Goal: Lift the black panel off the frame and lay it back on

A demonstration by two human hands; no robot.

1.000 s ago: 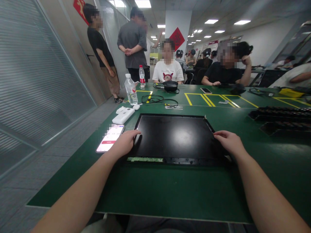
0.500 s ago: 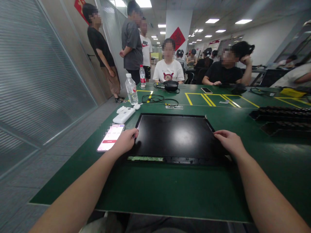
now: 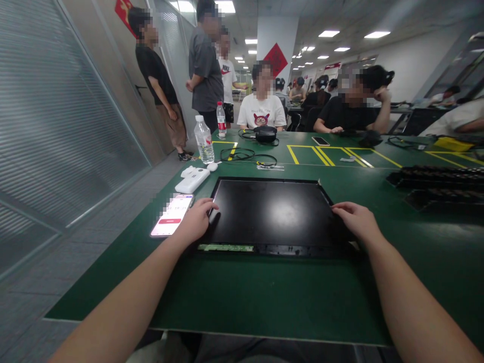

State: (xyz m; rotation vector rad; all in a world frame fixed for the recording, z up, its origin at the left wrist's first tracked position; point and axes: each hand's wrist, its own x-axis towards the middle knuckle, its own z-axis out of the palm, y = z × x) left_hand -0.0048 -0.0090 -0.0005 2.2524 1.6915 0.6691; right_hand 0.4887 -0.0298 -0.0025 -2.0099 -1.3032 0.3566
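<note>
A black LCD screen panel (image 3: 253,212) lies face up on the green table, light glaring off its right half. Along its near edge runs a strip of green circuit board (image 3: 226,248). My left hand (image 3: 195,220) is closed on the panel's left edge, its fingertips over the frame; the thumb is partly hidden. On the opposite side my right hand (image 3: 357,221) pinches the right edge between thumb and fingers. A lit phone (image 3: 172,216) lies just left of my left hand.
Beyond the phone are a white power bank (image 3: 192,180) and a water bottle (image 3: 204,141). Black cables (image 3: 247,156) lie past the panel. Dark long parts (image 3: 434,186) rest at the right. People sit across the table (image 3: 264,302) and stand at the back left.
The fingers of my left hand have shifted slightly and reach further over the panel's left edge. My right hand and the panel have barely moved.
</note>
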